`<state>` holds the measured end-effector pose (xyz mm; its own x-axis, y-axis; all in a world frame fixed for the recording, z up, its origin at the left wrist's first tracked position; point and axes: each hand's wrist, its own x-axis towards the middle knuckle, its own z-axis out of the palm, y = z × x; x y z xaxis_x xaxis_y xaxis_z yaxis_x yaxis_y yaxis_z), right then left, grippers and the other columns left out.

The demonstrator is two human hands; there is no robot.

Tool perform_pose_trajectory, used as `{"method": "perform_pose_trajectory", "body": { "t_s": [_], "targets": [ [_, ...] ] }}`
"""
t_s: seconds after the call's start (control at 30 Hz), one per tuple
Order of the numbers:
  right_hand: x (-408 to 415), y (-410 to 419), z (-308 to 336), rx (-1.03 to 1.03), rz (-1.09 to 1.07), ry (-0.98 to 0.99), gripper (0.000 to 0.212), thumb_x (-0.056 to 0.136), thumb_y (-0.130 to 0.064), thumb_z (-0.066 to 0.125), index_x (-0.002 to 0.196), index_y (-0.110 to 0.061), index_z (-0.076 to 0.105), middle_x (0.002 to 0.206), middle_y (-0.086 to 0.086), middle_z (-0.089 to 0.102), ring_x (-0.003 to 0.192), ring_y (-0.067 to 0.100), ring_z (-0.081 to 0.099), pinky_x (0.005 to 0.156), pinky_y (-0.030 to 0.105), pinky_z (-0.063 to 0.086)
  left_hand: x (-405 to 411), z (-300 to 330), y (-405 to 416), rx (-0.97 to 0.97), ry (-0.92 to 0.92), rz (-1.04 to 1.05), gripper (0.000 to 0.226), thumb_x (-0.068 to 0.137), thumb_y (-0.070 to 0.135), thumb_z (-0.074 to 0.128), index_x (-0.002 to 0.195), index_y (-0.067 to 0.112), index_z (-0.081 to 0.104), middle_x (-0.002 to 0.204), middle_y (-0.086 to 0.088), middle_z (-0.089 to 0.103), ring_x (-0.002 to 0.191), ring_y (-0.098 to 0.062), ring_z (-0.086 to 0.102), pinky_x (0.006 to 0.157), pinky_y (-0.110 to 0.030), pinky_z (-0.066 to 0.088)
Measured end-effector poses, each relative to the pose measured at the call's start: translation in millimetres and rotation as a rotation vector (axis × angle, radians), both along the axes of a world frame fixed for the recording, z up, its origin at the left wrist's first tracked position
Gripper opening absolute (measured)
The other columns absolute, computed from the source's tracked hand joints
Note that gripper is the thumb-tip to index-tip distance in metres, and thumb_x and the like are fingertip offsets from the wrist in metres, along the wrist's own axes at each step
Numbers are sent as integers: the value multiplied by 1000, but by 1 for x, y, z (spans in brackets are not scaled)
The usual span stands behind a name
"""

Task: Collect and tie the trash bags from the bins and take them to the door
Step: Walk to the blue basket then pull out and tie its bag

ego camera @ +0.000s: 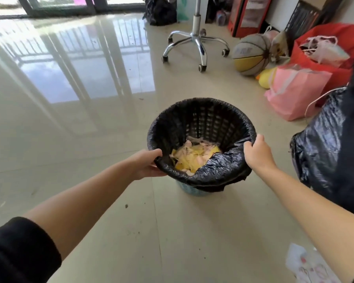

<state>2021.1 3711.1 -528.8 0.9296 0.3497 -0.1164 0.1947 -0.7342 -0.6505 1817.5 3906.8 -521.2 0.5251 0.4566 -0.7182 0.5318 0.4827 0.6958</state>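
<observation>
Standing on the tiled floor [90, 129], centre of view: one blue bin [192, 190] lined with a black trash bag [213, 172], yellow and pale scraps [192, 158] at its bottom. Left hand [146, 164] grips the bag's rim on the near left side, fingers curled over the edge; right hand [256, 153] pinches the rim on the right, where the liner is pulled loose. A second, filled black bag [319, 144] sits just right of the bin. Beyond it: pink bag [294, 92], basketball [250, 55], chair base [196, 43].
</observation>
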Motion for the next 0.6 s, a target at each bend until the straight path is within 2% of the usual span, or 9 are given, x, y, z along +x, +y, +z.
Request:
{"method": "perform_pose_trajectory", "body": {
  "t_s": [0.07,0.13,0.2,0.27,0.3,0.33,0.43,0.53,0.6],
  "targets": [
    [-10,13,-5,-5,38,42,28,95,-13,38,116,4,43,120,26,53,109,38,51,76,33,32,-10,2,13,59,15,52,13,92,8,45,88,3,56,81,-12,62,71,-23,63,57,-29,59],
    [-19,27,-12,12,82,67,27,95,-13,38,116,4,43,118,24,54,107,37,51,76,32,33,-23,1,26,103,12,91,12,91,8,46,86,4,57,80,-11,62,71,-22,63,57,-28,59],
    [-23,37,-17,65,130,103,29,95,-18,38,117,0,44,115,19,55,106,34,52,79,33,36,-36,-5,36,76,3,138,11,92,10,47,88,4,56,83,-11,63,74,-23,63,64,-33,60],
    [-24,40,-18,160,118,181,34,95,-33,35,116,-9,46,108,10,55,103,31,53,87,36,42,-49,-9,39,-18,-20,149,14,93,18,49,92,5,56,83,-11,62,76,-22,63,73,-40,59],
    [-25,40,-18,222,81,224,39,93,-41,32,113,-12,47,104,6,55,102,29,54,91,42,45,-54,-12,40,-68,-30,124,19,94,26,50,91,7,55,79,-10,61,74,-21,61,78,-43,57],
    [-26,38,-21,293,15,269,43,90,-46,28,110,-13,48,101,4,54,101,29,56,89,47,49,-58,-14,41,-116,-39,95,26,94,34,51,90,10,55,75,-8,58,72,-19,59,83,-46,54],
    [-40,24,-43,372,-206,509,39,96,-37,24,112,-8,44,115,14,54,90,27,58,71,40,53,-63,-21,40,-217,-86,94,34,92,47,51,85,13,53,68,-4,56,68,-16,56,94,-47,49],
    [-61,13,-65,357,-327,947,34,100,-38,32,118,-10,40,119,18,49,97,34,56,76,48,50,-61,-27,39,-261,-190,188,35,91,46,51,88,12,57,76,-4,60,77,-15,57,93,-42,50],
    [-77,17,-70,336,-268,1157,36,99,-41,36,125,-16,35,116,20,50,99,37,56,72,49,50,-59,-29,39,-299,-269,284,39,92,48,49,91,9,59,81,-5,64,85,-17,59,93,-40,49]
  ]
}}
